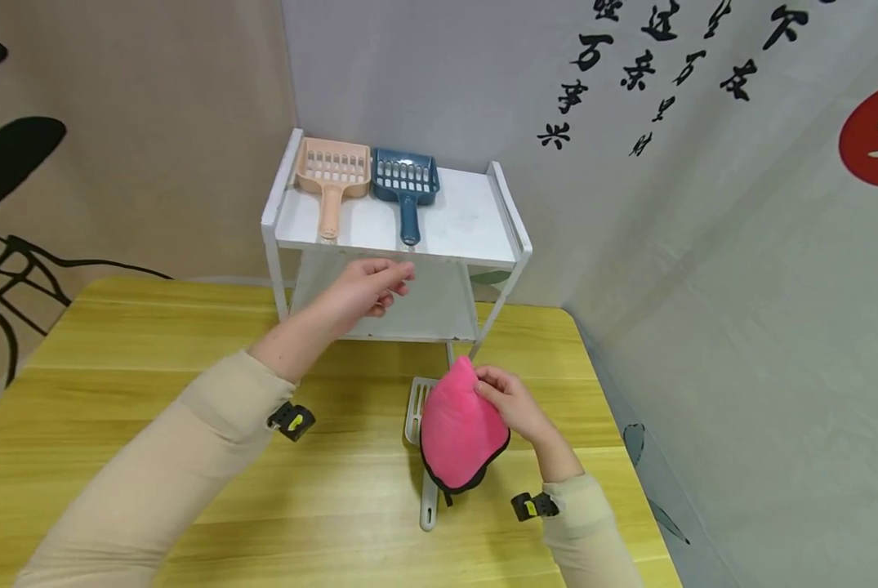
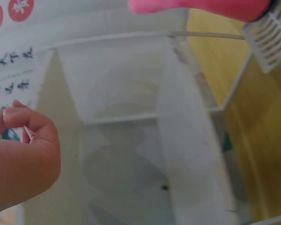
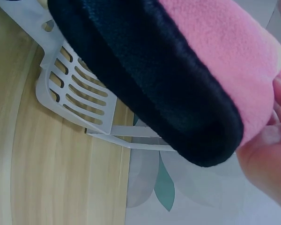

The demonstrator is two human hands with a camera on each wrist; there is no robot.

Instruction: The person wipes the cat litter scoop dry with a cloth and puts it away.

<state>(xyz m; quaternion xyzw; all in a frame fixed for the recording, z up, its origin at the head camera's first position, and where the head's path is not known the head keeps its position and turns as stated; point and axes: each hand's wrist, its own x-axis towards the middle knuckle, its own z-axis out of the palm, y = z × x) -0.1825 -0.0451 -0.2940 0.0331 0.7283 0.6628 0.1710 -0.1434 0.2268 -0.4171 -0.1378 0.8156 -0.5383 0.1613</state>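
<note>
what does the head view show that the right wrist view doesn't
Only the head view shows the left hand empty before the white shelf, which bears a peach scoop and a blue scoop. Only the right wrist view shows the thick black edge of the cloth close up. Both show the right hand pinching the pink cloth over the white scoop on the yellow table.

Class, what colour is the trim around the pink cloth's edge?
Black, edging the pink cloth; the right wrist view shows it best.
</note>
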